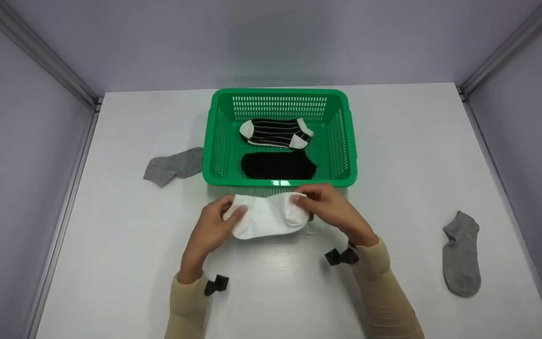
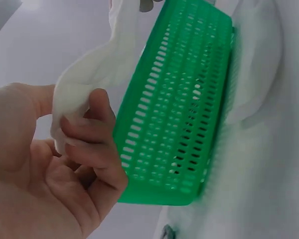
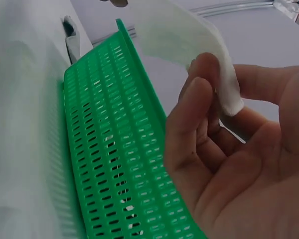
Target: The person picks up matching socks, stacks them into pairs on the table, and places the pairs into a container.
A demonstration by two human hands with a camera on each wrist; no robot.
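Observation:
Both hands hold up a white sock (image 1: 267, 217) in front of the green basket (image 1: 209, 141). My left hand (image 1: 212, 228) pinches its left end between thumb and fingers, and my right hand (image 1: 334, 209) pinches the right end. In the left wrist view the sock (image 2: 97, 64) hangs from the left fingers, its edge folded over them. The right wrist view shows the other end of the sock (image 3: 209, 40) between the right thumb and fingers. Inside the basket lie a black sock with white stripes (image 1: 273, 132) and a plain black sock (image 1: 275, 165).
One grey sock (image 1: 174, 165) lies against the basket's left side. Another grey sock (image 1: 462, 254) is far right on the white table (image 1: 402, 141). A pale, blurred white shape (image 2: 259, 59) lies on the table near the basket. Walls enclose the table at the back and sides.

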